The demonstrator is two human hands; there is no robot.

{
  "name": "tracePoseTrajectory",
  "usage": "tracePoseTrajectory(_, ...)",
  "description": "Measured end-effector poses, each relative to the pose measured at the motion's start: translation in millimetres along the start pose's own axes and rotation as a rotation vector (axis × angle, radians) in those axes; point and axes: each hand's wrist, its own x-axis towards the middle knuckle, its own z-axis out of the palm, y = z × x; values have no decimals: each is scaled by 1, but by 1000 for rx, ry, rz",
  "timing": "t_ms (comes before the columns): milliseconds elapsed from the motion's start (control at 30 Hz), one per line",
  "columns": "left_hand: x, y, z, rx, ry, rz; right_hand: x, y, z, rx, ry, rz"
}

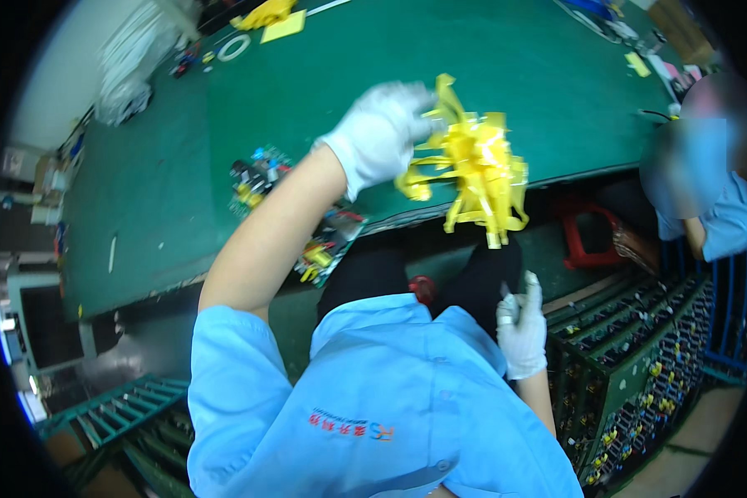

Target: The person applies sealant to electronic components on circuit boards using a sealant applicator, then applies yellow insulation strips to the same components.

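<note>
My left hand [386, 133], in a white glove, reaches over the green table. Its curled fingers, slightly blurred, are at a strip on the left side of a bunch of yellow tape strips [481, 166]. The bunch lies at the table's near edge, with several ends hanging over it. Lower down, by my right thigh, my right hand [523, 332] also wears a white glove. Its thumb and forefinger are apart, and I make out nothing held between them. Circuit board parts [332, 242] with coloured components show on both sides of my left forearm, which hides what lies between.
The green table [307, 100] carries a tape roll [234, 48] and a yellow sheet [284, 26] at its far side. Racks of circuit boards [639, 382] stand at my right. A co-worker in a blue shirt [726, 216] sits beyond, near a red stool [589, 232].
</note>
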Motion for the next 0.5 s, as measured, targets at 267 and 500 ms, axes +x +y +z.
tracePoseTrajectory(267,-133,-22,-75,-242,-163,-361,1,-6,39,151,-163,-127)
tracePoseTrajectory(500,-180,-12,-50,-1,-286,-184,14,-49,72,175,-319,-405)
